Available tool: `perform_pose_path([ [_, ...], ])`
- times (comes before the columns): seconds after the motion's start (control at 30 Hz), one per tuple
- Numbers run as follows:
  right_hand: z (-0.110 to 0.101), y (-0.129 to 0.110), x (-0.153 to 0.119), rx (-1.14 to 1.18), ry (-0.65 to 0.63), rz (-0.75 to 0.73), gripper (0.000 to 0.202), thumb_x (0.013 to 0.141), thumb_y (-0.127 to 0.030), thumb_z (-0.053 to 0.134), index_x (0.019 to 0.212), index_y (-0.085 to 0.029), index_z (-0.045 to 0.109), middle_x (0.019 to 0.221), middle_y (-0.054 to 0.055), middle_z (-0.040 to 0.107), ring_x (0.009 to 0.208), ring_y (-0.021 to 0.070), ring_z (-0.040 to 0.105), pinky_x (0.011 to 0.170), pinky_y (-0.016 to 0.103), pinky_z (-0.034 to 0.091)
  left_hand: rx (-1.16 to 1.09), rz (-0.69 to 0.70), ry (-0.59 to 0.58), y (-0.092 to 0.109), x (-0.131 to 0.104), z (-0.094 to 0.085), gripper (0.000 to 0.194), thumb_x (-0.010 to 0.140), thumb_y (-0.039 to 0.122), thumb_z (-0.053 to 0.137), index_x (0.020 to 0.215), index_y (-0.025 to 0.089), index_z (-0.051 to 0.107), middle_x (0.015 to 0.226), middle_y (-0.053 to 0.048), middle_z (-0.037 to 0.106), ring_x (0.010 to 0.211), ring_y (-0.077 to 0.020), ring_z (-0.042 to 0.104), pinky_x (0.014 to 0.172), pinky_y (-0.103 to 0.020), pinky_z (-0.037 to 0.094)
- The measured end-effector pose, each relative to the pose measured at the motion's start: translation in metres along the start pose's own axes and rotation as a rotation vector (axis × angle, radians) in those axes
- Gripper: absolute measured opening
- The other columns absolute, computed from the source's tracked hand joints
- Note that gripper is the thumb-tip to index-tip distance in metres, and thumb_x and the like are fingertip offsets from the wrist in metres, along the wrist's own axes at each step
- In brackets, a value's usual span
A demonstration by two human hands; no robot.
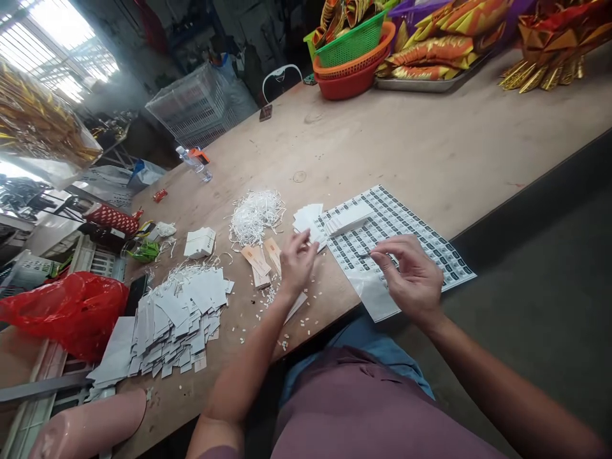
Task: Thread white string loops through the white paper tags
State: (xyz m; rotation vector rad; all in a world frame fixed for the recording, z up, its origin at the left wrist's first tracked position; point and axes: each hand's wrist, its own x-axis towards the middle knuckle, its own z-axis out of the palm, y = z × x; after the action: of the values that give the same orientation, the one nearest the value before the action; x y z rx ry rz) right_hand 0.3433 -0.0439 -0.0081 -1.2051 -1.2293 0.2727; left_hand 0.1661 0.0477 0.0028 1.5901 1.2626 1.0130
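Observation:
A sheet of small black-and-white stickers (415,239) lies at the table's front edge, with a bare strip of backing paper (378,296) at its near corner. Over it, my right hand (414,277) pinches thumb and forefinger together; a small dark sticker (364,254) seems to be at their tips. A stack of white cards (351,218) rests on the sheet. To its left are fanned white cards (308,217). My left hand (297,261) hovers just in front of these, its fingers loosely bent and apart, with nothing visible in them.
Left of my hands lie orange-printed cards (257,260), tangled white strings (257,215) and a heap of white tags (184,319). Small white bits litter the table. A red bag (71,312) and a pink cylinder (95,424) sit far left. Baskets (351,51) stand at the back.

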Motion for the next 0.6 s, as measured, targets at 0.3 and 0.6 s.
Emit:
perform_pose_path([
  [0.3, 0.005, 0.004, 0.003, 0.102, -0.163, 0.193, 0.036, 0.093, -0.029, 0.066, 0.129, -0.029, 0.059, 0.095, 0.004, 0.068, 0.090, 0.0197, 0.069, 0.095, 0.045, 0.058, 0.720, -0.071, -0.051, -0.033, 0.088, -0.020, 0.058, 0.068, 0.041, 0.088, 0.115, 0.018, 0.062, 0.125, -0.013, 0.052, 0.127, -0.0345, 0.048, 0.106, -0.046, 0.036],
  [0.6, 0.015, -0.002, 0.004, 0.027, -0.233, 0.126, 0.037, 0.095, -0.028, 0.063, 0.131, -0.027, 0.059, 0.089, 0.003, 0.068, 0.087, 0.0207, 0.069, 0.094, 0.044, 0.056, 0.668, 0.000, 0.050, -0.045, 0.073, -0.015, 0.041, 0.075, 0.029, 0.083, 0.111, 0.019, 0.063, 0.123, -0.011, 0.051, 0.123, -0.0292, 0.050, 0.107, -0.042, 0.038],
])
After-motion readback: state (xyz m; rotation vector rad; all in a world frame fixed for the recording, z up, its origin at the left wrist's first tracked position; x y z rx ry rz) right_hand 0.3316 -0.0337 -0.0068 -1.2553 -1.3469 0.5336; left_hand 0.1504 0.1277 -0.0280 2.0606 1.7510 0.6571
